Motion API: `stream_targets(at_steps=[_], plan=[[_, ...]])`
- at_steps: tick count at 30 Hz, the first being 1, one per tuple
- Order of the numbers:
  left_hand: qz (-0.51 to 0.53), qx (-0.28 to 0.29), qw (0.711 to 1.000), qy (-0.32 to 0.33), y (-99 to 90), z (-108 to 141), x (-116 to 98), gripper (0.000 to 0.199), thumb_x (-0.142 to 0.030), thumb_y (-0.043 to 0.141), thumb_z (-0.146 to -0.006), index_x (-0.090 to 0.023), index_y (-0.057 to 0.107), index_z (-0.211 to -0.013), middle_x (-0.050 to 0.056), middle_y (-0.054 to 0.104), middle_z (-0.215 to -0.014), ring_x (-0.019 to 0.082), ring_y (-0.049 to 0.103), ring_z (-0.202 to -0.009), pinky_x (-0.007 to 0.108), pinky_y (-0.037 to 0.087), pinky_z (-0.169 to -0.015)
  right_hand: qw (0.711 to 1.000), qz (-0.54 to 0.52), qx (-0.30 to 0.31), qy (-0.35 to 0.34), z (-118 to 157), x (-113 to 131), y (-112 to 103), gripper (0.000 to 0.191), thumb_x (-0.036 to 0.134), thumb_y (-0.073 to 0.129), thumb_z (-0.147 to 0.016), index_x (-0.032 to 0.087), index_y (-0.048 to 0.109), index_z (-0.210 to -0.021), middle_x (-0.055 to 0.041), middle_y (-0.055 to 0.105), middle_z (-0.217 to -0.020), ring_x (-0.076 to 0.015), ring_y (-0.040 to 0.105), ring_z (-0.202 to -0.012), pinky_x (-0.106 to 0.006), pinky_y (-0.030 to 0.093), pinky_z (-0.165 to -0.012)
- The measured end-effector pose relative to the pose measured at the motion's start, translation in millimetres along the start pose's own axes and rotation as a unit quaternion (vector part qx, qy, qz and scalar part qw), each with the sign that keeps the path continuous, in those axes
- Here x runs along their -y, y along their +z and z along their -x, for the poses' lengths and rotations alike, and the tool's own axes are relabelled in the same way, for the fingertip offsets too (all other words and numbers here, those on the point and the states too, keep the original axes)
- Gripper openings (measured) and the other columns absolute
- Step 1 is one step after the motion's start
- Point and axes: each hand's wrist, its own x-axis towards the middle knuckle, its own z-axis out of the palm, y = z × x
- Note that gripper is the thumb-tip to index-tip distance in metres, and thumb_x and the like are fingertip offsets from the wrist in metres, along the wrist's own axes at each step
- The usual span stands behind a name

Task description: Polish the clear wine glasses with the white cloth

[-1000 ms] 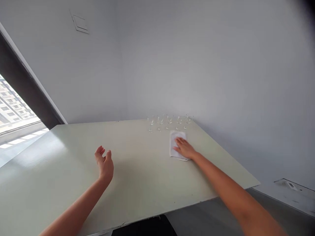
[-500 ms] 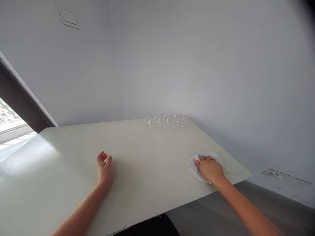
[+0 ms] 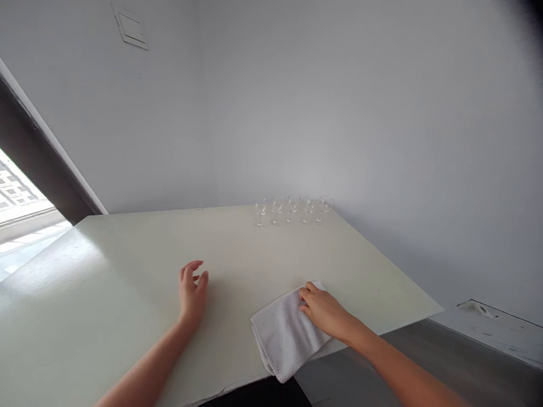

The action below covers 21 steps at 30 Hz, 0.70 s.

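A folded white cloth (image 3: 286, 330) lies over the front edge area of the pale table (image 3: 148, 254), one corner reaching past the edge. My right hand (image 3: 322, 310) grips it at its upper right part, fingers curled on the fabric. To the left, my left hand (image 3: 193, 291) hovers at or just above the tabletop, fingers half bent and apart, holding nothing. Whether it touches the surface I cannot tell.
Several clear stemmed glasses (image 3: 292, 209) stand in a row at the far right of the table, near the wall (image 3: 360, 113). A dark seat (image 3: 258, 394) shows below the front edge. A window (image 3: 21, 189) is at the left.
My right hand has drawn the cloth left and toward the front edge; the cloth now lies more spread out. My left hand's fingers have bent inward, and the view has shifted slightly.
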Motion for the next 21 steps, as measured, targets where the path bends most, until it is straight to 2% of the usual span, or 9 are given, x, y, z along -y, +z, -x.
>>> stream_targets(at_steps=[2, 3, 5, 7, 8, 12, 15, 18, 21], plan=[[0.0, 0.128, 0.98, 0.152, -0.7, 18, -18, 0.02, -0.029, 0.041, -0.082, -0.022, 0.055, -0.094, 0.008, 0.055, -0.101, 0.019, 0.052, -0.096, 0.033, 0.043, -0.081, 1.0, -0.026, 0.009, -0.005, -7, -2, -2, 0.005, 0.021, 0.047, -0.079, 0.018, 0.051, -0.077, -0.0046, 0.056, -0.083, -0.0159, 0.053, -0.071, -0.025, 0.035, -0.06], [0.003, 0.22, 0.949, 0.226, -0.1, 28, -28, 0.021, -0.027, 0.039, -0.084, -0.022, 0.057, -0.094, 0.007, 0.057, -0.098, 0.018, 0.053, -0.095, 0.033, 0.043, -0.082, 0.999, -0.039, 0.012, -0.004, -10, -3, -2, 0.004, 0.021, 0.048, -0.078, 0.019, 0.05, -0.076, -0.0031, 0.057, -0.078, -0.0157, 0.053, -0.07, -0.025, 0.034, -0.059], [-0.003, 0.41, 0.838, 0.361, 3.2, 49, -46, 0.022, -0.03, 0.041, -0.084, -0.024, 0.058, -0.097, 0.008, 0.059, -0.099, 0.019, 0.052, -0.097, 0.034, 0.04, -0.086, 0.998, -0.061, 0.012, 0.003, -15, -5, -4, 0.006, 0.023, 0.049, -0.078, 0.019, 0.048, -0.073, -0.0006, 0.056, -0.071, -0.0146, 0.051, -0.066, -0.024, 0.032, -0.057], [-0.011, 0.497, 0.75, 0.436, 8.7, 64, -56, 0.024, -0.041, 0.048, -0.081, -0.025, 0.06, -0.096, 0.007, 0.059, -0.1, 0.02, 0.051, -0.096, 0.036, 0.038, -0.087, 0.997, -0.078, 0.009, 0.012, -18, -9, -4, 0.009, 0.025, 0.051, -0.077, 0.02, 0.048, -0.071, 0.0011, 0.055, -0.067, -0.013, 0.049, -0.061, -0.023, 0.029, -0.054], [-0.017, 0.512, 0.732, 0.448, 11.5, 68, -57, 0.026, -0.045, 0.05, -0.079, -0.025, 0.06, -0.093, 0.007, 0.059, -0.098, 0.02, 0.051, -0.095, 0.035, 0.038, -0.086, 0.996, -0.087, 0.01, 0.014, -19, -11, -4, 0.01, 0.026, 0.052, -0.077, 0.02, 0.047, -0.07, 0.0018, 0.054, -0.065, -0.0123, 0.047, -0.059, -0.023, 0.028, -0.052], [-0.007, 0.523, 0.755, 0.396, 19.4, 64, -50, 0.028, -0.046, 0.047, -0.081, -0.021, 0.06, -0.078, 0.006, 0.059, -0.084, 0.017, 0.051, -0.084, 0.032, 0.039, -0.082, 0.991, -0.133, 0.025, 0.007, -23, -20, -9, 0.008, 0.023, 0.054, -0.073, 0.02, 0.049, -0.067, 0.0039, 0.05, -0.058, -0.0102, 0.043, -0.053, -0.021, 0.026, -0.049], [0.044, 0.53, 0.783, 0.323, 26.2, 46, -49, 0.029, -0.043, 0.045, -0.083, -0.019, 0.061, -0.075, 0.006, 0.06, -0.086, 0.015, 0.053, -0.081, 0.028, 0.041, -0.078, 0.986, -0.166, -0.013, -0.009, -36, -17, -17, 0.009, 0.024, 0.049, -0.076, 0.02, 0.049, -0.067, 0.0049, 0.046, -0.054, -0.0094, 0.04, -0.05, -0.021, 0.027, -0.049], [0.051, 0.466, 0.86, 0.202, 45.3, 14, -54, 0.026, -0.04, 0.047, -0.081, -0.019, 0.062, -0.079, 0.006, 0.061, -0.093, 0.015, 0.054, -0.084, 0.027, 0.043, -0.075, 0.969, -0.227, -0.09, -0.04, -60, -3, -21, 0.015, 0.029, 0.043, -0.079, 0.021, 0.049, -0.068, 0.0048, 0.046, -0.055, -0.0094, 0.039, -0.05, -0.021, 0.029, -0.05], [0.013, 0.331, 0.943, 0.007, 78.1, -31, -57, 0.022, -0.038, 0.054, -0.074, -0.021, 0.063, -0.085, 0.005, 0.061, -0.083, 0.015, 0.056, -0.075, 0.028, 0.044, -0.071, 0.932, -0.335, -0.127, -0.05, -96, 11, -17, 0.013, 0.03, 0.046, -0.076, 0.021, 0.051, -0.069, 0.0045, 0.045, -0.057, -0.009, 0.039, -0.049, -0.022, 0.032, -0.048]])
